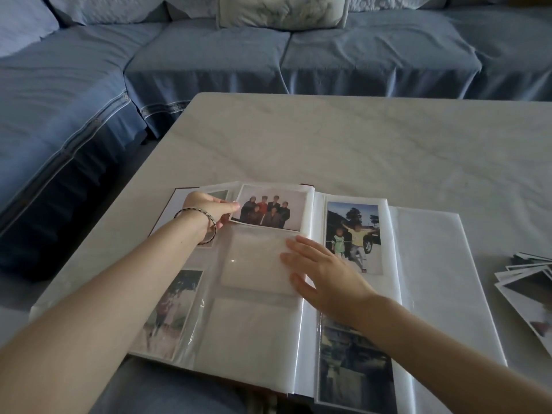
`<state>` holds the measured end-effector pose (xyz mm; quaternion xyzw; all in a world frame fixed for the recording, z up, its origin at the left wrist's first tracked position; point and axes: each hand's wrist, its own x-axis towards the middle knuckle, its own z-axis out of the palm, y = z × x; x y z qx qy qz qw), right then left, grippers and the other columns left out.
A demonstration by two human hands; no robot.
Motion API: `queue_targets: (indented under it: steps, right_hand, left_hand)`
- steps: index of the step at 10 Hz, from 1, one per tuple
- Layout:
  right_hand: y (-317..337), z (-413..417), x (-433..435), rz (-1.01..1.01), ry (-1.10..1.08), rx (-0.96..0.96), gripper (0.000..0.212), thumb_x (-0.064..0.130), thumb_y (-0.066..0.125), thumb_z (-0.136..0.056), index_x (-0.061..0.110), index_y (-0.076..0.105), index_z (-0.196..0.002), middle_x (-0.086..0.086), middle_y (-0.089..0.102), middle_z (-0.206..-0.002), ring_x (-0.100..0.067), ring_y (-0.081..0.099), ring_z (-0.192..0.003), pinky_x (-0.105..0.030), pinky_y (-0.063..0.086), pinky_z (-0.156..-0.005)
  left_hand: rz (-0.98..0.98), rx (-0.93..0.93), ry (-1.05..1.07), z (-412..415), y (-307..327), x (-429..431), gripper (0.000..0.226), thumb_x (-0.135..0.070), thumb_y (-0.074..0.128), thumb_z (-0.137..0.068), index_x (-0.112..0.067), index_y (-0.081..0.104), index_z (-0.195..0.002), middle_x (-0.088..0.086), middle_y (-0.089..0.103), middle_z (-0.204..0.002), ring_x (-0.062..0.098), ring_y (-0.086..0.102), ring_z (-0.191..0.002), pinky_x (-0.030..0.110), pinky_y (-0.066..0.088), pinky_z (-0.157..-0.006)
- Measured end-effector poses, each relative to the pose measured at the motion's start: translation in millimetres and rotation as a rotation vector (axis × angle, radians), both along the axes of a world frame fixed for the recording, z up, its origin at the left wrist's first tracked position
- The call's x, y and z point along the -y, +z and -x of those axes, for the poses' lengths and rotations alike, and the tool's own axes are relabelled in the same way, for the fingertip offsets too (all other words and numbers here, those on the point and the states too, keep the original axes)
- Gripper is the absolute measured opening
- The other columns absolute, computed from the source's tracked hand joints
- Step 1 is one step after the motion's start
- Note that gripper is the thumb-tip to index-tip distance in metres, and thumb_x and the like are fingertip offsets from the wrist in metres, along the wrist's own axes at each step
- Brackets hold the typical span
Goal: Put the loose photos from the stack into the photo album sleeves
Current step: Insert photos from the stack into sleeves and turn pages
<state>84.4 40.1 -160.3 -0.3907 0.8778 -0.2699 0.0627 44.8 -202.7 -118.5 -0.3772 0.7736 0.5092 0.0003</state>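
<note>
Two runs of blue-covered sofa (74,100) wrap the room's left side and back, with a pale patterned cushion (280,10) on the rear seat. Before them stands a white, marble-veined table (358,138) bearing an open photo album (427,264) near its front edge. Over the album's left page the left hand (206,209), a braided bracelet (209,218) on its wrist, pinches the left edge of a group photo (268,212) lying at the top of the middle page. Just right, the right hand (325,270) lies flat, fingers spread, on an empty sleeve (254,258). Far right, apart from the album, the stack of loose photos (528,291) lies fanned.
</note>
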Motion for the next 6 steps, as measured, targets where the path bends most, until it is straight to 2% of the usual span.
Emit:
queue_targets:
  steps: [1, 2, 4, 5, 6]
  right_hand:
    - [0.8, -0.9, 0.3, -0.026, -0.005, 0.022, 0.042, 0.029, 0.043, -0.098, 0.02, 0.044, -0.139, 0.005, 0.029, -0.152, -0.008, 0.013, -0.143, -0.039, 0.033, -0.111]
    - [0.9, -1.3, 0.7, -0.019, -0.015, 0.03, 0.042, 0.029, 0.044, -0.097, 0.02, 0.045, -0.138, 0.005, 0.03, -0.151, -0.008, 0.014, -0.143, -0.037, 0.033, -0.111]
    - [-1.6, -2.0, 1.4, 0.001, -0.028, 0.04, 0.041, 0.028, 0.044, -0.097, 0.02, 0.047, -0.137, 0.005, 0.033, -0.15, -0.008, 0.017, -0.142, -0.039, 0.035, -0.109]
    - [-1.9, -2.2, 1.9, 0.006, -0.03, 0.04, 0.04, 0.027, 0.045, -0.097, 0.019, 0.048, -0.136, 0.004, 0.034, -0.149, -0.009, 0.018, -0.142, -0.039, 0.036, -0.109]
    - [-1.2, -1.8, 2.1, 0.025, -0.036, 0.043, 0.04, 0.025, 0.047, -0.096, 0.017, 0.05, -0.134, 0.002, 0.037, -0.148, -0.011, 0.021, -0.141, -0.041, 0.038, -0.107]
  left_hand:
    - [0.085, -0.038, -0.029, -3.6, -4.5, -1.5, 0.024, -0.02, 0.078, -0.075, -0.014, 0.06, -0.06, -0.001, 0.059, -0.057, 0.013, 0.046, -0.046, 0.019, 0.04, -0.049]
    - [0.184, -0.11, -0.056, -7.5, -9.4, -4.6, 0.025, -0.019, 0.077, -0.075, -0.016, 0.062, -0.056, -0.003, 0.06, -0.054, 0.012, 0.048, -0.048, 0.021, 0.042, -0.056]
    - [0.462, -0.254, -0.12, -15.9, -11.6, -13.1, 0.024, -0.017, 0.072, -0.078, -0.021, 0.056, -0.061, -0.015, 0.056, -0.055, 0.001, 0.053, -0.054, 0.012, 0.033, -0.051]
    - [0.52, -0.324, -0.161, -19.0, -11.6, -14.6, 0.023, -0.016, 0.069, -0.081, -0.021, 0.053, -0.065, -0.003, 0.064, -0.061, 0.006, 0.057, -0.059, 0.018, 0.039, -0.056]
    - [0.45, -0.362, -0.171, -18.2, -9.8, -12.1, 0.019, -0.014, 0.068, -0.082, -0.016, 0.054, -0.069, -0.002, 0.064, -0.061, 0.006, 0.06, -0.059, 0.009, 0.041, -0.056]
